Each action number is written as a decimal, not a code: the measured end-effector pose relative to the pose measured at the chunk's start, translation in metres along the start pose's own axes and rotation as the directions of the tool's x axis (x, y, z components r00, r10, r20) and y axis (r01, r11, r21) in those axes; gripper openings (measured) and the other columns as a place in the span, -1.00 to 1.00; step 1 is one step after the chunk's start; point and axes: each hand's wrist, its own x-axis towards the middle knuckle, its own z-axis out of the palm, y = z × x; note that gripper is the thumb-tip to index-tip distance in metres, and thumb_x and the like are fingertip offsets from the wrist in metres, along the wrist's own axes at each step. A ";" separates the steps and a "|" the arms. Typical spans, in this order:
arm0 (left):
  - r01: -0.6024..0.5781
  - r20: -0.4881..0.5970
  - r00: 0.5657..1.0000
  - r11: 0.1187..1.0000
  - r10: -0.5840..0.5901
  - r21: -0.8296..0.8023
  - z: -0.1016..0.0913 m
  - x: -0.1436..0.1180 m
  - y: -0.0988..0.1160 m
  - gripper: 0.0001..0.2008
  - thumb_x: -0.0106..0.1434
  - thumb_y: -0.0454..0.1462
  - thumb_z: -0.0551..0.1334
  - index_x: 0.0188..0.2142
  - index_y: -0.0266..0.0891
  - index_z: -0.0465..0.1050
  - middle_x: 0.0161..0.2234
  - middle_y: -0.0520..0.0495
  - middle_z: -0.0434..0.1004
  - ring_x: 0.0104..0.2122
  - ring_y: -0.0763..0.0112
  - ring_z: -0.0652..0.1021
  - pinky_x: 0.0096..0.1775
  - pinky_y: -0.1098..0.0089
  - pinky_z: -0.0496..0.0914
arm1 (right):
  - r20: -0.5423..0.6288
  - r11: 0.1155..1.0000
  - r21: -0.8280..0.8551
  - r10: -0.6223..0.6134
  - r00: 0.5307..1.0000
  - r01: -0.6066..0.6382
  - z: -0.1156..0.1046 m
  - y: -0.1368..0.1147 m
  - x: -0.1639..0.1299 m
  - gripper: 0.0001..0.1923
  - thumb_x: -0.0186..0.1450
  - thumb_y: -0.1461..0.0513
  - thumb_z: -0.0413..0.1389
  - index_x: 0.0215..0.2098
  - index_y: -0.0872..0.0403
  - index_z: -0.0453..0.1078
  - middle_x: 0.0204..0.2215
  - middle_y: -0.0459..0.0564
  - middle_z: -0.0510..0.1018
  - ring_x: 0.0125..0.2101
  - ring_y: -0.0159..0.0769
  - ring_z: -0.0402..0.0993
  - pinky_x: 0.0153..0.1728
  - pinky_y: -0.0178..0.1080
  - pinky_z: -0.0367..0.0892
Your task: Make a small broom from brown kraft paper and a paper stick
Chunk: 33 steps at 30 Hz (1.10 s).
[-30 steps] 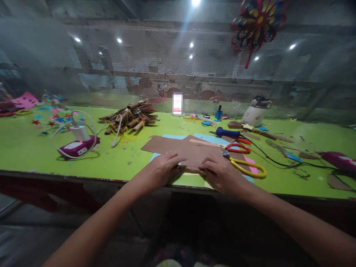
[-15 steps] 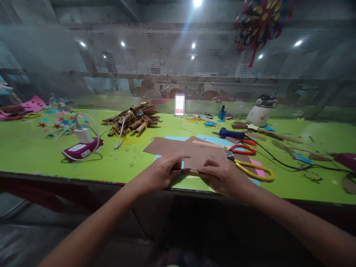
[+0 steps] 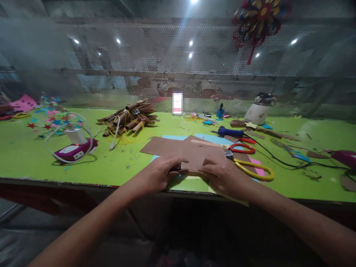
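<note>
Card (image 3: 191, 154), brown, lies flat at the worktop (image 3: 33, 155) near edge. Left hand (image 3: 160, 174) and right hand (image 3: 222, 172) press its near edge with fingers curled, pinning it; yellow scissors (image 3: 250, 170) lie just right of it.

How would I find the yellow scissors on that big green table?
Start at the green table and go to the brown sheet under the two hands. Just past the right hand lie the yellow scissors. A red pair lies just behind them, but only these have long yellow handles.
</note>
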 end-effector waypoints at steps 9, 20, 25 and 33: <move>-0.064 0.054 0.997 0.997 0.062 0.046 -0.004 0.001 0.002 -0.76 0.29 -0.34 0.07 -0.15 -0.21 0.48 -0.28 -0.11 0.45 -0.31 0.41 0.47 -0.28 0.43 0.32 | -0.040 0.986 0.138 0.102 0.994 -0.096 0.001 0.003 0.002 -0.80 0.33 0.21 0.02 -0.27 0.06 0.48 -0.37 0.01 0.47 -0.36 -0.30 0.36 -0.41 -0.30 0.18; 0.022 0.011 1.000 0.976 -0.025 0.217 0.009 0.011 0.003 -0.81 0.28 -0.28 0.11 -0.29 -0.27 0.49 -0.32 -0.12 0.40 -0.34 0.37 0.44 -0.33 0.41 0.30 | -0.017 0.985 0.147 0.093 0.996 -0.089 0.001 0.016 0.009 -0.78 0.31 0.18 0.04 -0.42 0.08 0.46 -0.43 -0.01 0.48 -0.38 -0.30 0.36 -0.40 -0.29 0.21; 0.066 0.083 0.993 0.969 -0.088 0.240 0.002 0.015 0.007 -0.75 0.31 -0.23 0.06 -0.31 -0.27 0.49 -0.35 -0.13 0.38 -0.36 0.35 0.42 -0.34 0.39 0.29 | -0.017 0.969 0.212 0.129 0.991 -0.123 0.004 0.024 0.013 -0.84 0.28 0.22 0.06 -0.35 0.08 0.47 -0.43 -0.04 0.54 -0.42 -0.34 0.38 -0.40 -0.31 0.22; 0.075 0.078 0.992 0.974 -0.094 0.213 -0.004 0.020 0.008 -0.80 0.28 -0.22 0.11 -0.25 -0.28 0.46 -0.33 -0.11 0.44 -0.34 0.35 0.43 -0.34 0.42 0.26 | 0.020 0.979 0.201 0.017 1.000 -0.020 0.008 0.036 0.017 -0.80 0.30 0.23 0.03 -0.37 0.11 0.47 -0.45 -0.02 0.55 -0.45 -0.35 0.39 -0.42 -0.33 0.22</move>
